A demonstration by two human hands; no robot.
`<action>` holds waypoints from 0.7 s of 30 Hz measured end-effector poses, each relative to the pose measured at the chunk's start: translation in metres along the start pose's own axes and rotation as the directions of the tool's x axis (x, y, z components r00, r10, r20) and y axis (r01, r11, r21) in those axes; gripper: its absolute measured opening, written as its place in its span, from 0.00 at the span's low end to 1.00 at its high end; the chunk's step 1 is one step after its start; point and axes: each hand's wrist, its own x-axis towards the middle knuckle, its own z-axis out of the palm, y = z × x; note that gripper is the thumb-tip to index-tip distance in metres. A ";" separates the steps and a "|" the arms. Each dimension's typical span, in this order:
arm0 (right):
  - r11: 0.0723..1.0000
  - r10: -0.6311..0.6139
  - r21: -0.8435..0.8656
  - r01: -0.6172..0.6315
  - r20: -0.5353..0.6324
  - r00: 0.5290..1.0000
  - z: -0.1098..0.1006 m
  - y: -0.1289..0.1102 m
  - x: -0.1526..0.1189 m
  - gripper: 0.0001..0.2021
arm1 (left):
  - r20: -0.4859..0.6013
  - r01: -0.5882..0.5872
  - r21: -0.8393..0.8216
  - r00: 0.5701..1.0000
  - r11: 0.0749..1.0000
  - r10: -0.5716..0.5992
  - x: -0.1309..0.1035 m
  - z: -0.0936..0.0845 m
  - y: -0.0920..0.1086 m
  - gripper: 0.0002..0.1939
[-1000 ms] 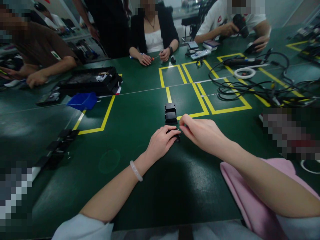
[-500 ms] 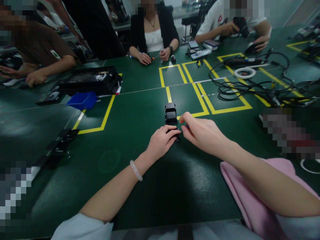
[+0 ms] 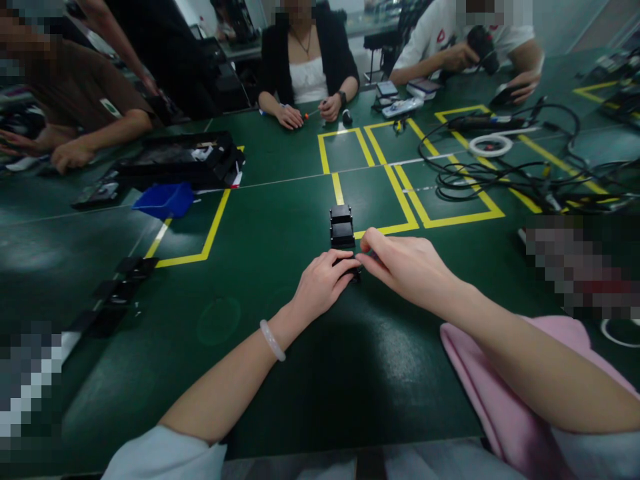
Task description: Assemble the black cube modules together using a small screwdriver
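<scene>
Two black block-like parts (image 3: 342, 227) stand in line on the green table. A similar black part (image 3: 356, 274) sits nearest me, mostly covered by my left hand (image 3: 324, 279), whose bent fingers lie over its top and hold it against the table. My right hand (image 3: 397, 257) is at that part's right edge, thumb and forefinger pinched together close to my left fingertips. Whatever lies in this pinch is too small or hidden to make out.
Several black parts (image 3: 123, 290) form a row at the left, near a blue tray (image 3: 165, 201) and a long black case (image 3: 180, 160). Black cables (image 3: 470, 180) lie coiled at the right. A pink cloth (image 3: 500, 387) is under my right forearm. Co-workers sit across the table.
My right hand has moved slightly left, and its thumb and forefinger have closed together at the black part's edge. My left hand stays on the part.
</scene>
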 end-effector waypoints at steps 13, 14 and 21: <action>1.000 0.005 0.012 -0.005 -0.008 1.000 0.000 -0.001 0.000 0.11 | -0.001 -0.002 -0.005 1.000 1.000 0.002 -0.001 0.000 -0.001 0.14; 1.000 0.002 0.005 -0.002 -0.001 1.000 0.001 -0.001 0.000 0.13 | 0.001 -0.003 -0.004 1.000 1.000 0.003 -0.001 0.000 -0.001 0.14; 1.000 0.003 0.007 -0.003 -0.032 0.999 0.003 -0.001 0.001 0.10 | 0.009 -0.004 -0.010 1.000 1.000 0.004 -0.001 0.000 -0.001 0.13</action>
